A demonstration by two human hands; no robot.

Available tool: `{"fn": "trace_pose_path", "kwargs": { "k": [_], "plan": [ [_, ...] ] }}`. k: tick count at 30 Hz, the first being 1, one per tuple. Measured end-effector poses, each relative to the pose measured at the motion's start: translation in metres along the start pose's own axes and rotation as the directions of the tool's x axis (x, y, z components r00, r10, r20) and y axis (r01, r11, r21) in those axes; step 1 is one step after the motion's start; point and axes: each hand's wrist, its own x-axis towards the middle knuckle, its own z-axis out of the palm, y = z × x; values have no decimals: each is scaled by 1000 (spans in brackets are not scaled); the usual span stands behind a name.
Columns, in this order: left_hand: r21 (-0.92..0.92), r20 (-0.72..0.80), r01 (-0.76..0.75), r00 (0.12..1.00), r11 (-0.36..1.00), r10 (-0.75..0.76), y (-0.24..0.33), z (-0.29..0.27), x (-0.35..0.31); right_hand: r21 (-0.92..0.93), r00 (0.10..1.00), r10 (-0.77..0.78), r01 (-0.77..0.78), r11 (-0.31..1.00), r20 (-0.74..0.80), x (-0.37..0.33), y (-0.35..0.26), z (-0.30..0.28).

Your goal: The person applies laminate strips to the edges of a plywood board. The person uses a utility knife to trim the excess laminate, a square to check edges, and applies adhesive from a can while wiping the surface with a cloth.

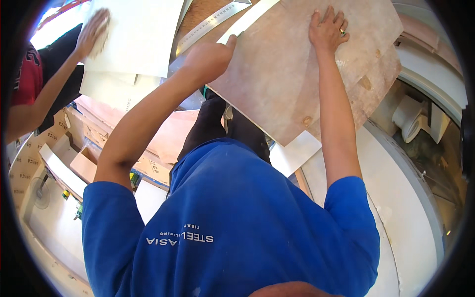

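**My right hand lies flat on a large mottled beige-brown board while my left hand is curled at its edge**

The board spreads out at 1 o'clock from the middle of my view, a few darker brown patches on its surface. My right fingers are spread and released, palm down on its far part, also toward 1 o'clock, with a thin gold-toned ring on one of them.

My left hand is near 12 o'clock. Its fingers are folded in, except the index finger, which points along the board's left edge. A small dark piece shows just past that fingertip; I cannot tell whether my folded fingers grasp it.

A narrow white strip runs along that edge, and a flat silver metal ruler lies beyond my left hand, just short of 12 o'clock. The board's near corner overlaps a smooth white panel at 4 o'clock. At 10 o'clock, a co-worker's hand rests on a large white sheet. A white toilet bowl stands near 3 o'clock.
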Motion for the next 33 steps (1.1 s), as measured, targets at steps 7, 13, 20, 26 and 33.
{"fn": "trace_pose_path", "kwargs": {
  "k": [7,13,20,26,33],
  "plan": [
    [5,-94,-38,995,999,38,3,3,-4,438,667,-532,326,838,522,-230,-120,-109],
    [9,-102,-49,994,999,50,9,-18,11,358,703,-518,379,853,488,-230,-104,-86],
    [87,101,-223,972,971,214,2,-69,59,296,755,-487,390,872,440,-179,-83,-79],
    [-74,-284,-17,959,997,-5,-35,-66,70,297,761,-515,424,855,395,-177,-74,-70],
    [-137,-331,-95,943,986,45,-14,14,27,279,763,-518,439,854,387,-177,-78,-69]
  ]
}}
